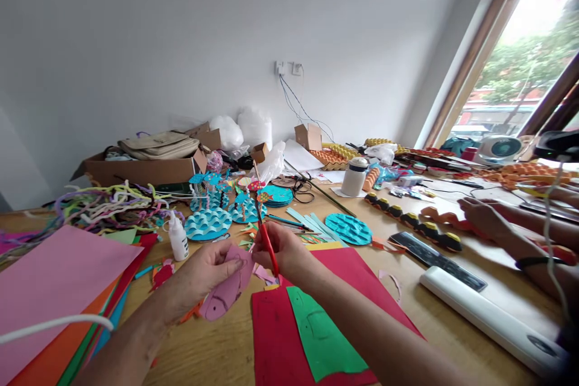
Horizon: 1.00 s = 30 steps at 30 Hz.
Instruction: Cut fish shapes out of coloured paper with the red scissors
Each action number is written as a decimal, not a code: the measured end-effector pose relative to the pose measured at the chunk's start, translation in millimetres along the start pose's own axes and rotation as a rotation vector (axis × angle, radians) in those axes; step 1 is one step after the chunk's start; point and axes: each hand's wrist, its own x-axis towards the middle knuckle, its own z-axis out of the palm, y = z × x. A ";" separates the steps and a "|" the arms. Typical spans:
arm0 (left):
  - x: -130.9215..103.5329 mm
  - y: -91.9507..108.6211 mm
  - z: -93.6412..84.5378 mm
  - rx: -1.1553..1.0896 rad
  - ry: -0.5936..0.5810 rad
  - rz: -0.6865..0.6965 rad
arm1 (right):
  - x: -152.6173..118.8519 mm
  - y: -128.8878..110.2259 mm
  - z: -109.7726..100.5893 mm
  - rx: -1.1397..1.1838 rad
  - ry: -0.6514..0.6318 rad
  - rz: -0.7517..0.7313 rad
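Observation:
Between the thumb and fingers of my left hand (212,271) is a pink paper piece (226,286) with dark drawn lines, its lower end hanging free. My right hand (283,250) grips red-handled scissors (269,247), their blades pointing up and away from me, close beside the paper's right edge. Whether the blades touch the paper I cannot tell. Below my right hand lie red paper sheets (271,338) and a green sheet (323,332) with drawn outlines. Small paper scraps (265,274) lie just behind the paper piece.
Colored sheets (67,289) are stacked at left, near a glue bottle (178,238) and pipe cleaners (113,205). Blue paper discs (348,228) stand beyond my hands. A phone (438,260) and a long white device (488,316) lie right, near another person's hands (486,217).

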 end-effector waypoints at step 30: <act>-5.3 -7.9 30.8 -0.175 0.276 0.163 | 0.5 31.6 10.9 0.048 0.405 -0.216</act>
